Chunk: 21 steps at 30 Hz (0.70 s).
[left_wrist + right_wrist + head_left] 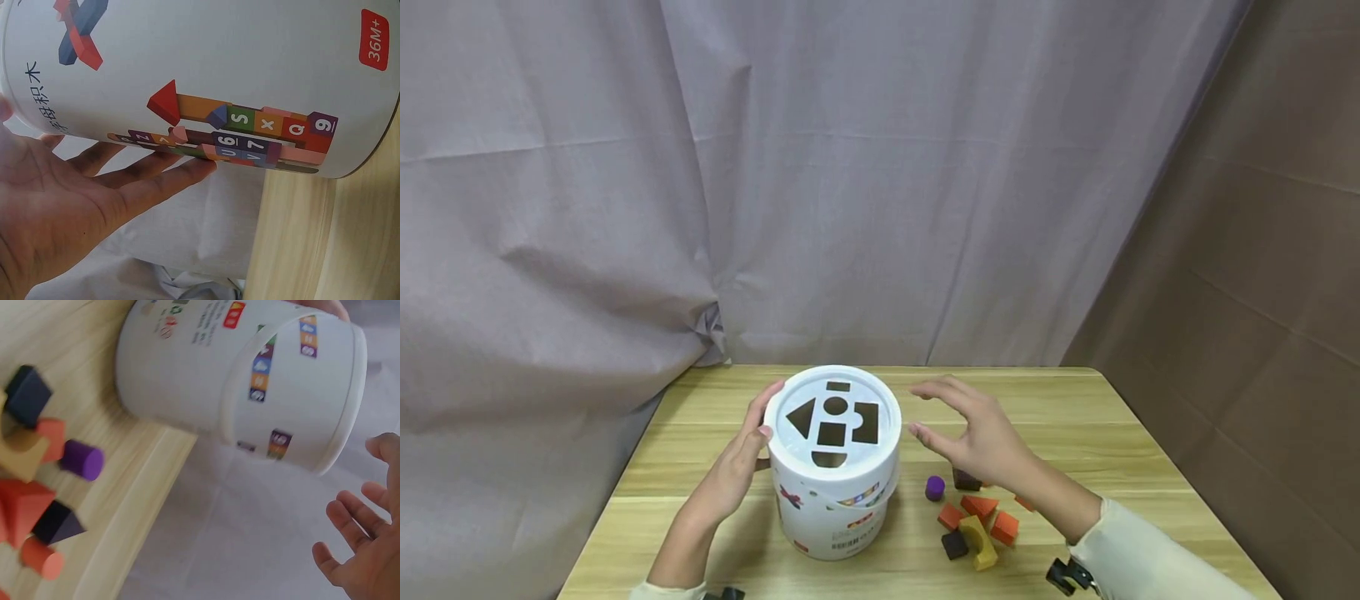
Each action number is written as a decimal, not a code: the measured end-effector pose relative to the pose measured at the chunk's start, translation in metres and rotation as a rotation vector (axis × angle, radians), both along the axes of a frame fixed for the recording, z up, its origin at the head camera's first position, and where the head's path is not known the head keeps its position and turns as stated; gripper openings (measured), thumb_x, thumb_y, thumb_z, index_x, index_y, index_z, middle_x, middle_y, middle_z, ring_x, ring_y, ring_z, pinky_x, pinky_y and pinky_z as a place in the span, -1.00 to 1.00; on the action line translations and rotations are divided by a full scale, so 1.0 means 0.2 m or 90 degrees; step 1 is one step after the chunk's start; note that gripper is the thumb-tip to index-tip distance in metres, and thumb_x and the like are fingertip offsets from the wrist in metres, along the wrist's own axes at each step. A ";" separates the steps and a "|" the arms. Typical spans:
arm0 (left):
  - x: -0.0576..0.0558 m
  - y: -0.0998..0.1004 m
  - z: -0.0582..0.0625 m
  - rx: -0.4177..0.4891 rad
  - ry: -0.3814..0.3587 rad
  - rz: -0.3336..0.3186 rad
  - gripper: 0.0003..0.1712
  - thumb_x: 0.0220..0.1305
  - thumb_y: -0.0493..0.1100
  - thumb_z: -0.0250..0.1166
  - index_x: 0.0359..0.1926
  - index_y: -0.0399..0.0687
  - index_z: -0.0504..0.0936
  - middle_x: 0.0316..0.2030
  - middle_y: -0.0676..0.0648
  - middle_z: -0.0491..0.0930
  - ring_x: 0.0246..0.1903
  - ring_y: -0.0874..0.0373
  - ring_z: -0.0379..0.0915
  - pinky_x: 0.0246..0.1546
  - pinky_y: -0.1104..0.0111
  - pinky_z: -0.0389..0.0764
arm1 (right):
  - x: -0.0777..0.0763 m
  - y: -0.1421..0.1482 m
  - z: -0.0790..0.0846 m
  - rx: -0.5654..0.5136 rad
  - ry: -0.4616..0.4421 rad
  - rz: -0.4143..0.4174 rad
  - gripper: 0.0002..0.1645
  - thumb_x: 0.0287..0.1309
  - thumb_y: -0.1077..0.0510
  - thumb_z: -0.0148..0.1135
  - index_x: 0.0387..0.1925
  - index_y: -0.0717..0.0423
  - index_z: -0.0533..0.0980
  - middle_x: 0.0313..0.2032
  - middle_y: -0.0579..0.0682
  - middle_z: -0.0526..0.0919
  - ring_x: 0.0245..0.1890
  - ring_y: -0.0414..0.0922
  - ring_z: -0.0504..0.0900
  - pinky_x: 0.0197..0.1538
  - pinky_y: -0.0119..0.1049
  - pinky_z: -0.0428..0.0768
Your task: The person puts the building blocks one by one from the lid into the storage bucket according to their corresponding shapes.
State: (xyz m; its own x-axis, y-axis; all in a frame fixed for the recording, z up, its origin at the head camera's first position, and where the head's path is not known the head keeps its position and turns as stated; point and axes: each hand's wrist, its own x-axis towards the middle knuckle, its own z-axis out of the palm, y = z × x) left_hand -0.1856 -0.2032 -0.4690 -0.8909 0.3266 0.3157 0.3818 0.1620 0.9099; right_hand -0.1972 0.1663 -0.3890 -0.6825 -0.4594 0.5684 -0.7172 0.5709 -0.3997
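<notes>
A white bucket [842, 521] printed with letter and number blocks stands on the table. Its white lid [786, 446] has cut-outs in several shapes, among them a triangle, a circle and a square. Against the bucket's left side lies my left hand [730, 475], fingers extended along the wall and thumb at the lid's rim. To the right of the lid, my right hand [981, 425] hovers with fingers spread and nothing between them. The right wrist view shows that hand [369, 537] apart from the bucket.
Right of the bucket are a purple cylinder [935, 488], a yellow arch block [979, 542], a black block [955, 545], a red triangular block [979, 507] and several other blocks. A grey curtain [850, 208] hangs behind the wooden table [737, 567].
</notes>
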 end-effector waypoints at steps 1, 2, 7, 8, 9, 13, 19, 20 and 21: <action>0.00 0.00 0.00 -0.001 -0.001 0.002 -0.33 0.80 0.02 -0.36 0.80 0.40 -0.09 0.76 -0.30 0.00 0.61 -0.61 0.12 0.12 -0.50 0.65 | 0.00 0.02 -0.01 0.003 0.000 -0.011 -0.44 0.29 0.07 0.64 0.29 -0.09 0.70 0.24 -0.08 0.79 0.25 0.01 0.78 0.29 0.13 0.77; 0.00 0.00 0.00 -0.002 -0.001 0.003 -0.33 0.80 0.02 -0.36 0.80 0.39 -0.09 0.76 -0.30 0.00 0.60 -0.62 0.12 0.12 -0.50 0.65 | 0.00 0.04 -0.02 0.006 0.000 -0.022 -0.44 0.29 0.08 0.64 0.29 -0.09 0.70 0.24 -0.08 0.79 0.25 0.01 0.78 0.28 0.13 0.77; 0.00 -0.02 0.00 -0.003 -0.004 0.005 -0.32 0.80 0.03 -0.35 0.81 0.31 -0.09 0.77 -0.30 -0.01 0.61 -0.63 0.11 0.13 -0.52 0.64 | 0.00 0.14 -0.07 0.016 0.006 -0.059 -0.45 0.27 0.14 0.64 0.27 0.01 0.71 0.18 -0.03 0.81 0.20 0.04 0.81 0.23 0.14 0.79; 0.00 -0.02 0.00 -0.003 -0.005 0.005 -0.32 0.80 0.03 -0.35 0.81 0.31 -0.09 0.77 -0.30 -0.01 0.61 -0.63 0.10 0.14 -0.52 0.63 | 0.00 0.16 -0.09 0.018 0.008 -0.064 -0.45 0.26 0.15 0.64 0.27 0.03 0.71 0.17 -0.02 0.82 0.19 0.04 0.81 0.22 0.15 0.79; 0.00 -0.03 -0.01 -0.004 -0.005 0.005 -0.33 0.81 0.03 -0.35 0.81 0.33 -0.09 0.77 -0.30 -0.01 0.62 -0.62 0.09 0.14 -0.52 0.63 | 0.00 0.18 -0.10 0.020 0.009 -0.068 -0.45 0.26 0.17 0.64 0.26 0.05 0.70 0.15 -0.02 0.82 0.18 0.05 0.81 0.20 0.15 0.79; 0.00 -0.04 -0.01 -0.011 0.007 -0.004 -0.33 0.81 0.01 -0.36 0.80 0.40 -0.10 0.77 -0.30 -0.02 0.64 -0.59 0.05 0.18 -0.52 0.61 | 0.02 0.26 -0.16 0.029 0.018 -0.089 -0.43 0.21 0.22 0.66 0.24 0.07 0.71 0.09 -0.03 0.84 0.11 0.02 0.82 0.15 0.16 0.80; -0.01 -0.07 0.01 -0.036 0.046 -0.015 -0.32 0.81 -0.06 -0.35 0.82 0.29 -0.13 0.77 -0.28 0.00 0.70 -0.45 -0.02 0.46 -0.55 0.28 | 0.05 0.36 -0.25 0.042 0.009 -0.126 -0.44 0.19 0.24 0.67 0.22 0.08 0.71 0.04 -0.06 0.85 0.04 0.00 0.83 0.11 0.14 0.80; -0.01 -0.08 0.01 -0.039 0.044 -0.019 -0.31 0.82 -0.06 -0.34 0.82 0.29 -0.13 0.77 -0.28 0.00 0.69 -0.45 0.01 0.45 -0.54 0.31 | 0.06 0.38 -0.26 0.045 0.001 -0.133 -0.45 0.20 0.23 0.67 0.22 0.08 0.71 0.04 -0.05 0.85 0.04 0.01 0.83 0.11 0.15 0.80; -0.01 -0.09 0.02 -0.042 0.041 -0.024 -0.31 0.82 -0.05 -0.34 0.82 0.29 -0.14 0.77 -0.28 0.01 0.67 -0.46 0.04 0.44 -0.52 0.34 | 0.07 0.39 -0.27 0.048 -0.009 -0.141 -0.46 0.22 0.22 0.66 0.23 0.08 0.71 0.05 -0.06 0.84 0.05 0.02 0.83 0.12 0.16 0.79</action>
State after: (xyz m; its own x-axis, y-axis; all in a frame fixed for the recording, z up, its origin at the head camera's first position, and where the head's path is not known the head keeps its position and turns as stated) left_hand -0.1877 -0.2206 -0.4648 -0.8559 0.3815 0.3490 0.4468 0.2058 0.8707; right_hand -0.1832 0.2443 -0.4430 -0.7786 -0.3391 0.5279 -0.5663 0.7421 -0.3586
